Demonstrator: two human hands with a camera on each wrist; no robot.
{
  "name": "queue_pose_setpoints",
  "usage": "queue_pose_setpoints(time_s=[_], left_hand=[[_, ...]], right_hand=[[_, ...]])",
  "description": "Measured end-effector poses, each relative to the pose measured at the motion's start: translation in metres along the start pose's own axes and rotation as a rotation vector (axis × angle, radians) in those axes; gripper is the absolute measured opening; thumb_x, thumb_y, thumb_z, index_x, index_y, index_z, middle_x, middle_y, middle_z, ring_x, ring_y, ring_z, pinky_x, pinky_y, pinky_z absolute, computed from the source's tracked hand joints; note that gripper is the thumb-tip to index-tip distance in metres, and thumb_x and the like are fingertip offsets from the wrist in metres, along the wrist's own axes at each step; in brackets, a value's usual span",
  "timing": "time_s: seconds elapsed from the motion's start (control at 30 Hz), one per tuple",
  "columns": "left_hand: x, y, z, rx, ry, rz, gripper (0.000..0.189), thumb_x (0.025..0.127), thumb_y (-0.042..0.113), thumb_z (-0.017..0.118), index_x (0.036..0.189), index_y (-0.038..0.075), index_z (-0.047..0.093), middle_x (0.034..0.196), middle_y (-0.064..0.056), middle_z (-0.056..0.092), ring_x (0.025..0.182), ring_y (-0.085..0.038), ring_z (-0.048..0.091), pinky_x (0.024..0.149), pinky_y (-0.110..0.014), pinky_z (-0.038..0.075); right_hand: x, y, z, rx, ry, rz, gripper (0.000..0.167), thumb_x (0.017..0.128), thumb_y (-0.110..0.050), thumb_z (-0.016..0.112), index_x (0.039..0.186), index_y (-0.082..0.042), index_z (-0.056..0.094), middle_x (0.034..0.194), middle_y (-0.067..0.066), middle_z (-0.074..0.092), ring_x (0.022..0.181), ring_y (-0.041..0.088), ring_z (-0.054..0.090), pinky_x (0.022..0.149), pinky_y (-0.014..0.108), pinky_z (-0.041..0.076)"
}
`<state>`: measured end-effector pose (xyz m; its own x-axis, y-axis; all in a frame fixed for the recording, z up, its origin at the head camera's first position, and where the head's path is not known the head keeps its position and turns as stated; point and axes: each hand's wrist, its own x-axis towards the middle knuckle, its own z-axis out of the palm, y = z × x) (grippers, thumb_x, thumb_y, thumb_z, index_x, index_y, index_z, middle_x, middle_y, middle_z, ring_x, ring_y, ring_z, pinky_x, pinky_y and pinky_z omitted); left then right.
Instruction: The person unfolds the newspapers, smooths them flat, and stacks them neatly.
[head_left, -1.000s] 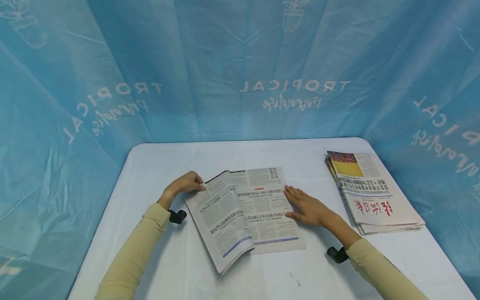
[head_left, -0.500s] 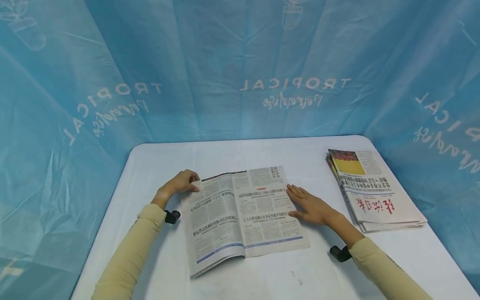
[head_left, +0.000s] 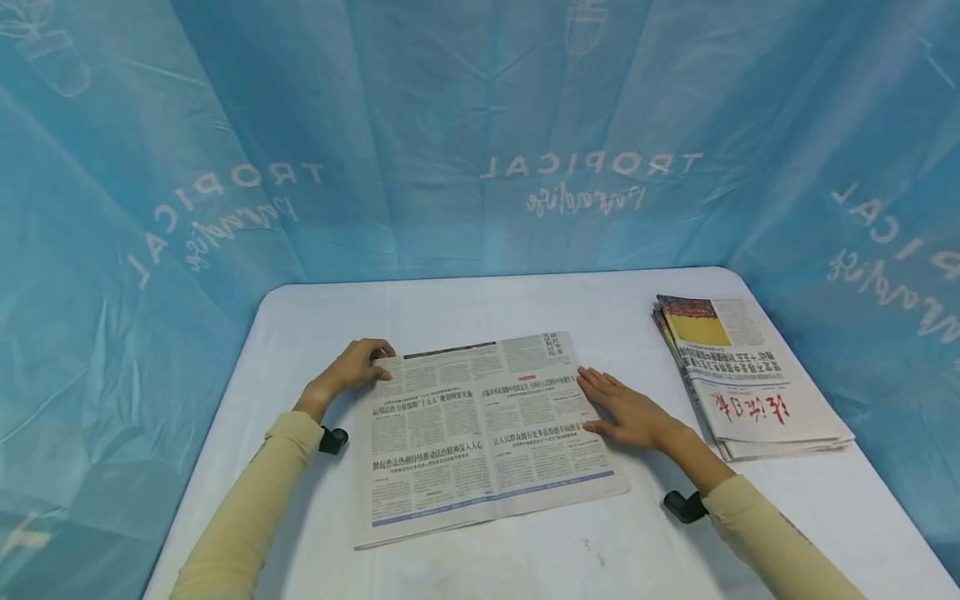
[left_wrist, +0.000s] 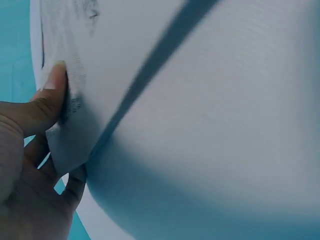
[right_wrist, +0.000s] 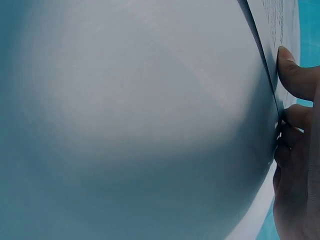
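Newspaper [head_left: 487,442] has flattened; left hand [head_left: 358,367] pinches its corner, right hand [head_left: 628,415], straight-fingered, touches opposite edge.

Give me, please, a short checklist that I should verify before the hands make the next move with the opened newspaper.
1. Newspaper spread open, centre crease visible: ok.
2. Left hand holding the far left corner: ok, thumb on top, other fingers underneath.
3. Right hand touching the right edge: ok.
4. Newspaper square to the table: not ok, it lies askew, its far edge slanting.
5. Folded newspaper stack apart from the right hand and the open newspaper: ok, bare table between.
6. Inner sheets lying smooth underneath: cannot tell, the top page hides them.
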<state>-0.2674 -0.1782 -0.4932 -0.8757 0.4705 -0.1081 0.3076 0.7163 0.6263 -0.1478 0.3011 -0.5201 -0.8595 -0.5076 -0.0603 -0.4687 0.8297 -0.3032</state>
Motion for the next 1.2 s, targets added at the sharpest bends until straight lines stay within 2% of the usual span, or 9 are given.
queue_pose_setpoints(time_s=[0.17,0.37,0.5,0.6,0.77,0.93,1.03,1.13,1.2], left_hand=[[-0.006,-0.002,0.004,0.025,0.056,0.028,0.036,0.085,0.009,0.073,0.117,-0.002,0.059,0.098,-0.018,0.067,0.082,-0.025,0.062,0.081,-0.047,0.048],[-0.013,-0.006,0.013,0.235,0.23,0.064,0.052,0.084,0.018,0.076,0.125,0.001,0.048,0.111,-0.02,0.057,0.095,-0.034,0.055,0.083,-0.05,0.039],[-0.021,-0.008,0.02,0.348,0.319,0.13,0.04,0.084,0.017,0.076,0.117,0.005,0.056,0.121,-0.021,0.052,0.105,-0.038,0.051,0.088,-0.053,0.034],[-0.028,-0.008,0.023,0.434,0.35,0.205,0.032,0.084,0.012,0.077,0.111,0.007,0.062,0.123,-0.019,0.055,0.107,-0.038,0.053,0.091,-0.056,0.036],[-0.039,-0.006,0.023,0.533,0.333,0.277,0.029,0.084,0.006,0.075,0.111,0.009,0.065,0.125,-0.015,0.06,0.111,-0.035,0.056,0.091,-0.056,0.038],[-0.052,-0.005,0.018,0.59,0.262,0.365,0.031,0.086,0.0,0.07,0.114,0.011,0.065,0.127,-0.013,0.061,0.114,-0.034,0.056,0.091,-0.055,0.039],[-0.06,-0.005,0.015,0.669,0.206,0.429,0.039,0.086,-0.002,0.069,0.122,0.011,0.062,0.129,-0.013,0.06,0.116,-0.032,0.058,0.091,-0.054,0.042],[-0.066,-0.005,0.014,0.74,0.16,0.47,0.05,0.084,-0.003,0.071,0.13,0.011,0.058,0.134,-0.015,0.057,0.121,-0.033,0.057,0.094,-0.053,0.043],[-0.067,-0.006,0.015,0.774,0.139,0.494,0.053,0.085,-0.001,0.071,0.134,0.012,0.056,0.136,-0.016,0.056,0.123,-0.033,0.056,0.097,-0.054,0.043]], right_hand=[[0.0,0.002,0.002,0.001,0.017,-0.011,0.082,0.094,-0.049,0.058,0.153,-0.002,0.027,0.16,0.016,0.023,0.147,0.037,0.023,0.116,0.049,0.021],[0.0,0.0,0.001,-0.01,0.021,-0.003,0.082,0.093,-0.048,0.059,0.153,-0.001,0.027,0.16,0.016,0.023,0.147,0.037,0.023,0.116,0.05,0.021],[0.0,0.0,0.0,-0.01,0.02,-0.009,0.081,0.094,-0.047,0.059,0.153,-0.001,0.027,0.16,0.016,0.023,0.147,0.037,0.023,0.117,0.05,0.021],[0.001,-0.001,-0.001,0.006,0.006,-0.003,0.082,0.094,-0.047,0.059,0.153,-0.002,0.025,0.161,0.015,0.021,0.147,0.037,0.021,0.117,0.05,0.021],[0.0,-0.002,-0.001,0.01,0.003,0.01,0.082,0.093,-0.049,0.059,0.153,-0.003,0.027,0.161,0.016,0.022,0.147,0.039,0.022,0.116,0.053,0.023],[0.003,-0.001,-0.006,-0.018,-0.011,-0.001,0.081,0.093,-0.05,0.06,0.152,-0.003,0.031,0.159,0.015,0.027,0.145,0.041,0.025,0.115,0.054,0.024],[0.01,0.0,-0.013,-0.08,0.02,-0.071,0.069,0.094,-0.042,0.062,0.146,0.0,0.042,0.153,0.018,0.038,0.141,0.041,0.035,0.114,0.054,0.027],[0.016,0.003,-0.018,-0.155,0.047,-0.146,0.055,0.095,-0.025,0.062,0.142,0.001,0.048,0.148,0.019,0.045,0.137,0.038,0.041,0.113,0.052,0.029],[0.019,0.006,-0.019,-0.209,0.049,-0.178,0.057,0.093,-0.019,0.064,0.144,0.0,0.045,0.149,0.02,0.043,0.137,0.038,0.042,0.112,0.052,0.031]])
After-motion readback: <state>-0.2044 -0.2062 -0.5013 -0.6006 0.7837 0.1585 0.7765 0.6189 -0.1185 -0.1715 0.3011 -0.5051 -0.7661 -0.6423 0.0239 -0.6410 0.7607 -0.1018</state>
